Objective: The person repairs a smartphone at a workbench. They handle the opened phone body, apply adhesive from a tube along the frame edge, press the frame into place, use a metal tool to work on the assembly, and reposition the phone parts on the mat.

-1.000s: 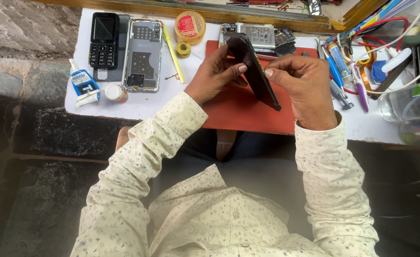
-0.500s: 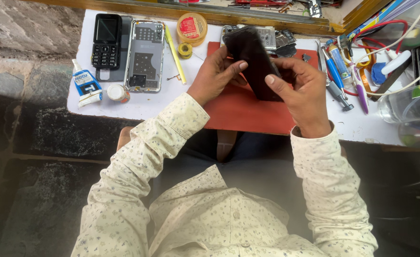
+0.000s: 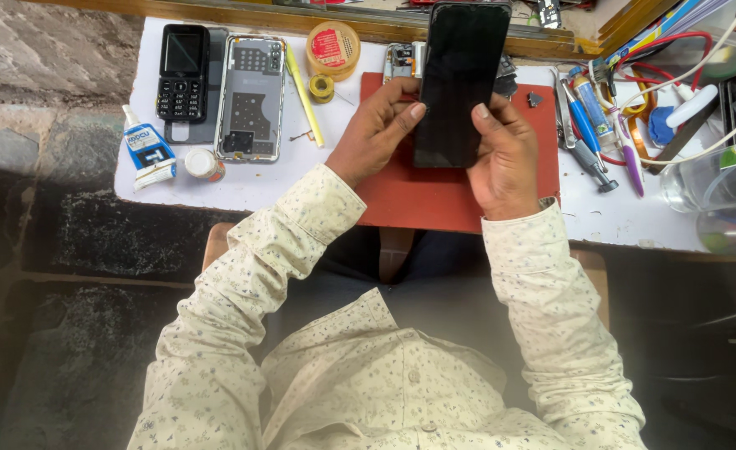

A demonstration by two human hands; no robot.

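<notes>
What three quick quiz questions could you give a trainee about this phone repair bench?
1. True or false: both hands hold the black smartphone.
2. What colour is the mat under the hands?
3. Which lies nearest the keypad phone? A) the opened phone back B) the blue-handled screwdriver C) the clear jar

Key
1. True: the left hand and the right hand grip its lower end, thumbs on the dark screen.
2. Red.
3. A: it lies right beside the keypad phone on the white table.
</notes>
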